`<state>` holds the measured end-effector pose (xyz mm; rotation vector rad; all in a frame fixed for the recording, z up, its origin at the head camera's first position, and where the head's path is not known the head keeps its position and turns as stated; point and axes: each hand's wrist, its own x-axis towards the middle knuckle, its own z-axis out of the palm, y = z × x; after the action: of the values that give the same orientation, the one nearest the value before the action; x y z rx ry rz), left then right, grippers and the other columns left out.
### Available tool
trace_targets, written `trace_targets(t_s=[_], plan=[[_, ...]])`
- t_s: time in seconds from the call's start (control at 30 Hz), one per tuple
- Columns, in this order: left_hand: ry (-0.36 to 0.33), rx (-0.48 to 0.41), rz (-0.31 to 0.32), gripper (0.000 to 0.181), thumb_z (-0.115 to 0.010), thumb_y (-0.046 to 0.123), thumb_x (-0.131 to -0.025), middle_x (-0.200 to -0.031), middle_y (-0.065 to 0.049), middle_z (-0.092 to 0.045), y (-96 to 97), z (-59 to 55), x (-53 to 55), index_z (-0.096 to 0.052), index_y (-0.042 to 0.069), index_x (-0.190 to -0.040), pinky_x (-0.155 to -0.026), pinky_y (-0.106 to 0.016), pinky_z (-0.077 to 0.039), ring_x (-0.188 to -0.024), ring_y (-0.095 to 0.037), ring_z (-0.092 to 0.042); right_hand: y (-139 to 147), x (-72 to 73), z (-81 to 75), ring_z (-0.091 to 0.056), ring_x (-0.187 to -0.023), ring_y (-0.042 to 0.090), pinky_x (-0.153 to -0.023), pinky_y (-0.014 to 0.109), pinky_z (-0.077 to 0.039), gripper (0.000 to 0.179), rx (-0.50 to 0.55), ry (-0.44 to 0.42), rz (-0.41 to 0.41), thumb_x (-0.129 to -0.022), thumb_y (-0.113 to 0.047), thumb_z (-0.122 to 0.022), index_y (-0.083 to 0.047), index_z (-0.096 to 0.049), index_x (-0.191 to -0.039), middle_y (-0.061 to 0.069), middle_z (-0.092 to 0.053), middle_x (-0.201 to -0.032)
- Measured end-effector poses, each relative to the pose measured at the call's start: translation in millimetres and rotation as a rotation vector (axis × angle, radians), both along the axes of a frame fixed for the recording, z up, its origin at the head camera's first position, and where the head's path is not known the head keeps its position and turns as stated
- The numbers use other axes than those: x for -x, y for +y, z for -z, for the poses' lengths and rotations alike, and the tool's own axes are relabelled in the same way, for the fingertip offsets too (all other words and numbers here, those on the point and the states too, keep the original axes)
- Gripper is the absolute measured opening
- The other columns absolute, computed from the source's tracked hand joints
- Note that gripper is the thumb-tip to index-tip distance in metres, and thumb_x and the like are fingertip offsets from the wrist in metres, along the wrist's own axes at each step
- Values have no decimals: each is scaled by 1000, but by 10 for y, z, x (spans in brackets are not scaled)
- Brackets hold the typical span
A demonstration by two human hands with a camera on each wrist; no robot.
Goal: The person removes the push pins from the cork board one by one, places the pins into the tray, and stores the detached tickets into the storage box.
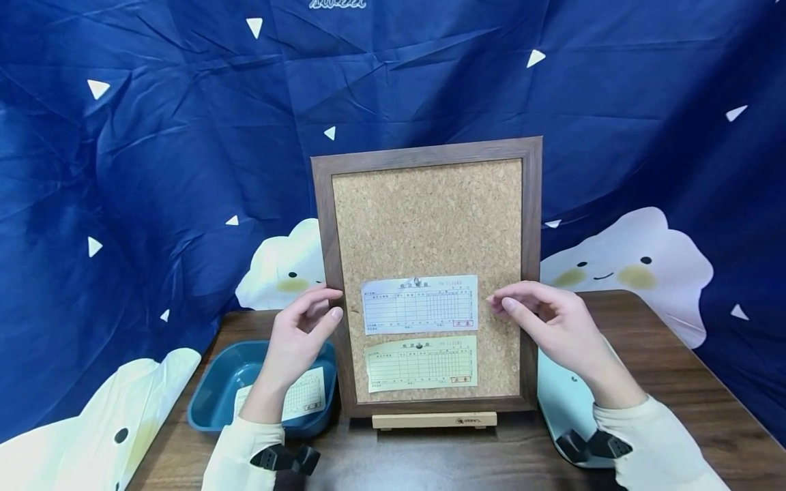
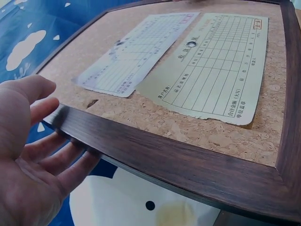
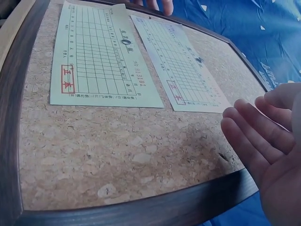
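A framed cork board (image 1: 430, 218) stands upright on the table. Pinned to its lower half are a pale lilac receipt slip (image 1: 420, 305) and, below it, a pale green receipt slip (image 1: 422, 363), each with a pushpin at its top middle. At the left side of the brown frame is my left hand (image 2: 42, 150), its fingers loosely bent at the edge and partly behind it; whether they touch is unclear. My right hand (image 1: 555, 317) hovers by the right side of the frame, fingertips near the lilac slip, fingers relaxed (image 3: 256, 134) and holding nothing.
A light wooden stand (image 1: 434, 421) supports the board's foot. To the left sits a blue plastic basin (image 1: 215, 389) with more paper slips (image 1: 305, 395) inside. A pale turquoise object (image 1: 561, 402) lies on the right, partly under the right arm. A dark blue curtain (image 1: 153, 170) hangs behind.
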<state>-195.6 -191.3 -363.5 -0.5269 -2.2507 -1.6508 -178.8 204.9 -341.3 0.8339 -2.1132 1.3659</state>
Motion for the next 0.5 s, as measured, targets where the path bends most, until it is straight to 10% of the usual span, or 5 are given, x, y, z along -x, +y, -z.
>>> trace_targets(t_s=[0.3,0.5], plan=[[10,14,9,29,-70,8,-104,-159,-16,-56,38,-11,20,-71,3,-133,-106,-16,-49,-149,-23,-51,-58,19,-3,-77,-89,7,-76,16,-58,27,-7,1,-7,-97,15,-66,-2,-78,-114,0,-82,-102],[37,16,18,28,-71,8,-103,-132,-16,-66,90,-48,31,-73,5,-130,-84,-15,-44,-95,6,-50,-87,20,-33,-76,-89,6,-73,16,-56,26,-49,-7,38,-99,11,-68,-6,-79,-115,0,-82,-102]])
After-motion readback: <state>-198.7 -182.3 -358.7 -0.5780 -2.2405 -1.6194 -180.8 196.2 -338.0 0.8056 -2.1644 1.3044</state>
